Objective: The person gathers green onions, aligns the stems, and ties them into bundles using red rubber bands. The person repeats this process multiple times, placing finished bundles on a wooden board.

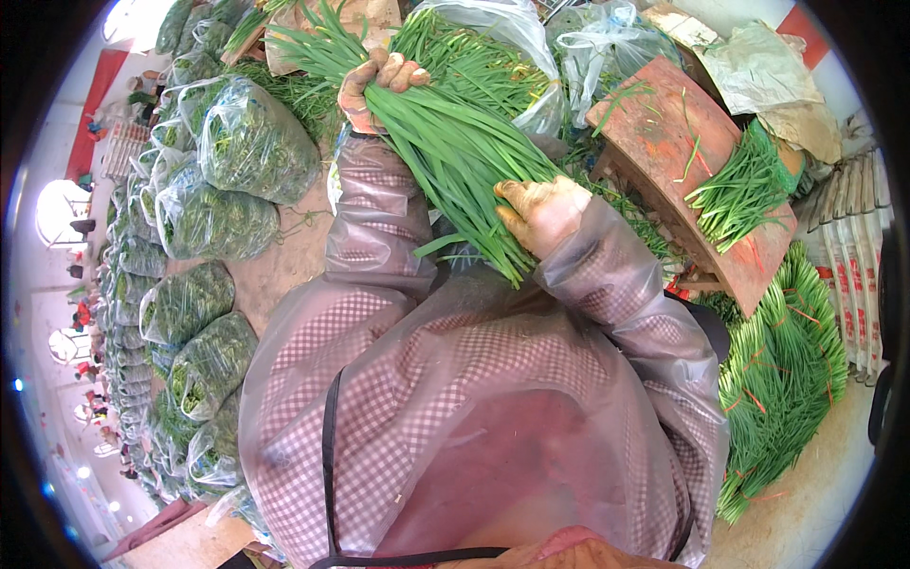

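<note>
A long bundle of green garlic chives [462, 135] lies slantwise in front of my chest, held at both ends. My left hand [380, 85], in a soiled glove, is closed around the upper left part. My right hand [544, 213], in a yellowed glove, grips the lower right part near the stalk ends. Behind the bundle, more loose chives [490, 71] lie in an open clear plastic bag. To the right, a smaller pile of chives [739, 185] rests on a reddish wooden board [657, 107] with loose leaves and red ties.
Stuffed clear plastic bags of greens [256, 142] stand in rows at the left. Tied chive bundles [782, 384] are stacked on the floor at the right, below the wooden stand. Printed flat packs [853, 284] lean at the far right. Several people are far off at the left.
</note>
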A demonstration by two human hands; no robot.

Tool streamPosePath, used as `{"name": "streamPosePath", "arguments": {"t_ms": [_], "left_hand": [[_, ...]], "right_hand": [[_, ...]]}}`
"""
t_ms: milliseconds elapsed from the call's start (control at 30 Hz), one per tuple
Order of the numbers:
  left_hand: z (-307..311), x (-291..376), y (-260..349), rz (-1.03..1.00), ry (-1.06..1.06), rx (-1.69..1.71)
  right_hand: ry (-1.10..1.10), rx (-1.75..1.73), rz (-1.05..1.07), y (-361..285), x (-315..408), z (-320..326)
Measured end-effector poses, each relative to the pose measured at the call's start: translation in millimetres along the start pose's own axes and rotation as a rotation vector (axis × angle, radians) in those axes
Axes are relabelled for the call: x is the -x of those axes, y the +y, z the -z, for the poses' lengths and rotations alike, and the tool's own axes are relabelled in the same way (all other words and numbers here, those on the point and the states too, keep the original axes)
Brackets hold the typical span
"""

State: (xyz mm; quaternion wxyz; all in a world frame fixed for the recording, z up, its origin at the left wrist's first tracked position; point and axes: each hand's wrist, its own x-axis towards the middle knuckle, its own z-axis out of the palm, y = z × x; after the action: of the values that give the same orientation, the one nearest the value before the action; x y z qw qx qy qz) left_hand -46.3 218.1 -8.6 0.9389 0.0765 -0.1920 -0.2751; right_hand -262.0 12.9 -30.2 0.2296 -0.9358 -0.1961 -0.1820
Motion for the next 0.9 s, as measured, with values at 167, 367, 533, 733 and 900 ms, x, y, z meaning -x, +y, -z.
{"name": "streamPosePath", "arguments": {"t_ms": [167, 367, 533, 733, 900], "left_hand": [[18, 2, 9, -0.173, 0.213, -0.378], [59, 6, 25, -0.226, 0.210, -0.521], [74, 9, 33, -0.400, 0.172, -1.275], [84, 19, 29, -0.262, 0.229, -0.693], [92, 19, 37, -0.339, 0.157, -1.223]], "right_hand": [[-0.215, -0.879, -0.220, 23, 1, 14], [-0.445, -1.572, -0.370, 71, 67, 72], [-0.346, -1.639, 0.196, 72, 90, 70], [-0.466, -1.507, 0.313, 56, 83, 118], [-0.250, -0.831, -0.658, 40, 85, 88]]}}
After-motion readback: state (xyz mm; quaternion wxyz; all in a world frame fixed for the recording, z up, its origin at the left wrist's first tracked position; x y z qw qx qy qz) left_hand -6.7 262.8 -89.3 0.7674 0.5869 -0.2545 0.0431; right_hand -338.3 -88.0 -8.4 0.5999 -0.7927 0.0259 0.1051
